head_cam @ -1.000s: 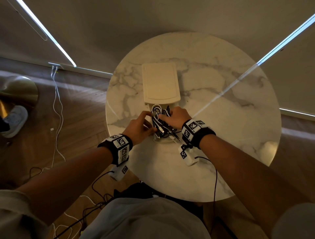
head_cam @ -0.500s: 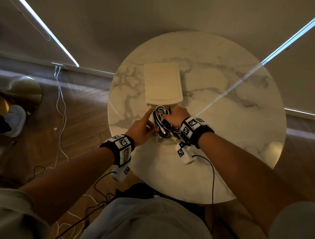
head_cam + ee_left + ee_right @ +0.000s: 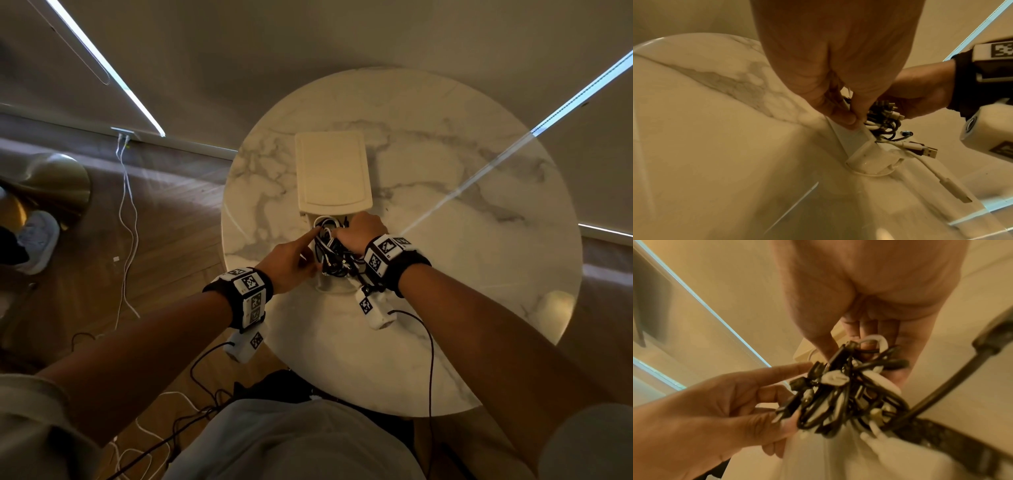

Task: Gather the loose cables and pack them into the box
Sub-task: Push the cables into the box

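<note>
Head view: round marble tabletop (image 3: 445, 240). A cream box (image 3: 325, 289) stands near its front edge, with the lid (image 3: 332, 171) lying just behind it. A tangle of black and white cables (image 3: 330, 253) sits heaped in the box, rising above the rim. Left hand (image 3: 284, 263) at the box's left side, index finger straight and pointing into the tangle. Right hand (image 3: 359, 233) lies over the tangle from the right, fingers bent down into it.

Left wrist view: left thumb and fingers (image 3: 842, 116) rest on the box's left wall (image 3: 851, 138). One white cable and USB plugs (image 3: 925, 151) hang over the near corner.

Right wrist view: right fingers (image 3: 865, 331) are curled into the cable bundle (image 3: 846, 391), gripping it. Left index finger (image 3: 785, 371) extended, tip touching the bundle; the other left fingers loosely bent against the bundle's lower side.
</note>
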`<state>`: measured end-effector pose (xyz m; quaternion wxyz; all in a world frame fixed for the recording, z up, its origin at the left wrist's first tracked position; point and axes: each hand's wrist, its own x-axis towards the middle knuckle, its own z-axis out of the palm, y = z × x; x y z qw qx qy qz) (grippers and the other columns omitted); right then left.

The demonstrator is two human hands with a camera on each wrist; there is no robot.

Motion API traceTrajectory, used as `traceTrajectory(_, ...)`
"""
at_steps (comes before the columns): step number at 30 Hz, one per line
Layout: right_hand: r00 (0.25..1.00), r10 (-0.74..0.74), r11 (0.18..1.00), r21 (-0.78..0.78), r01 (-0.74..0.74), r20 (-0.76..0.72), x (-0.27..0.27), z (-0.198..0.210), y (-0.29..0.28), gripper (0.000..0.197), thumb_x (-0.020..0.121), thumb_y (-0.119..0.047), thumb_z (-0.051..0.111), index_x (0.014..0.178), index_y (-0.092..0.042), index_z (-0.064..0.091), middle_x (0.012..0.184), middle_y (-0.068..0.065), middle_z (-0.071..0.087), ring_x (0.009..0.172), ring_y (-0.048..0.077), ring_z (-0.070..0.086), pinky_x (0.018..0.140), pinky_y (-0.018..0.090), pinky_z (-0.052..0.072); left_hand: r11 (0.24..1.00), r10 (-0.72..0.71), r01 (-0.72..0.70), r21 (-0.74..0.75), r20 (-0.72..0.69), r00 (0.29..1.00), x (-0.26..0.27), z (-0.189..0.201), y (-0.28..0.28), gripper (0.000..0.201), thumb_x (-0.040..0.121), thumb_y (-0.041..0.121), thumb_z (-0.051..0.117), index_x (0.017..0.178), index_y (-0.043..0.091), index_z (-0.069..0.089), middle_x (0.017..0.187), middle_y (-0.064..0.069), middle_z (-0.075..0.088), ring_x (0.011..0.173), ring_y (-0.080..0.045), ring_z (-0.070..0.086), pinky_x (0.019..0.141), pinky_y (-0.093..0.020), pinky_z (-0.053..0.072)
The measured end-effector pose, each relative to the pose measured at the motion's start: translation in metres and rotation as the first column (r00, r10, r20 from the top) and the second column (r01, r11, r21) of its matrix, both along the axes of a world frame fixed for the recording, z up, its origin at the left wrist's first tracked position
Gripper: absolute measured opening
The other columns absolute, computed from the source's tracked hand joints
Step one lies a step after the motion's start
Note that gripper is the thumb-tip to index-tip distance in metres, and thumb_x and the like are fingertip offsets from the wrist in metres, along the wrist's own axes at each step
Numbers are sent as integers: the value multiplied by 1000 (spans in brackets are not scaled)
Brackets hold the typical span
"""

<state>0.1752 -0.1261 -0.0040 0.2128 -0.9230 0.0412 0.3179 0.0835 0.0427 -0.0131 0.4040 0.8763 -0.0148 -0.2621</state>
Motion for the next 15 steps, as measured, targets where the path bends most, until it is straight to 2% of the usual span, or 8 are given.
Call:
traceTrajectory(4,999,-9,999,39,8,32,-4,-1,-3,40,92,-48,61,92,-9,66,103,16,70,97,37,67,72,32,43,1000,-24,24,-11,-12,1000,3,-3,4,88,91,20,62,156,33,4,97,5,68,87,-15,66,89,-31,51)
traceTrajectory(7,998,11,996,90,-17,59,-13,-3,-8,43,94,-50,61,89,-7,67,94,13,71,92,34,69,71,33,49,997,-78,79,5,-49,996,12,0,5,93,90,22,65,156,35,0,98,4,67,87,-16,66,89,-31,52)
traceTrajectory(10,996,19,993,116,-30,90,-22,1,-12,41,95,-48,62,99,-8,72,98,14,73,92,32,70,75,34,53,992,-123,126,26,-104,987,20,3,6,97,88,23,67,155,34,-2,101,4,67,89,-16,65,91,-31,51)
traceTrajectory(13,992,18,986,163,-38,123,-30,9,-16,40,92,-48,68,109,-12,70,104,9,73,96,26,70,82,33,55,983,-163,173,55,-145,976,27,4,5,101,86,27,70,156,33,-3,104,4,68,92,-16,65,92,-33,52)
traceTrajectory(15,992,23,980,195,-47,121,-35,14,-21,43,87,-47,73,114,-13,67,106,5,71,97,22,67,82,29,52,971,-201,217,98,-151,968,33,7,3,103,84,30,72,156,30,-2,113,-1,67,100,-19,64,90,-29,49)
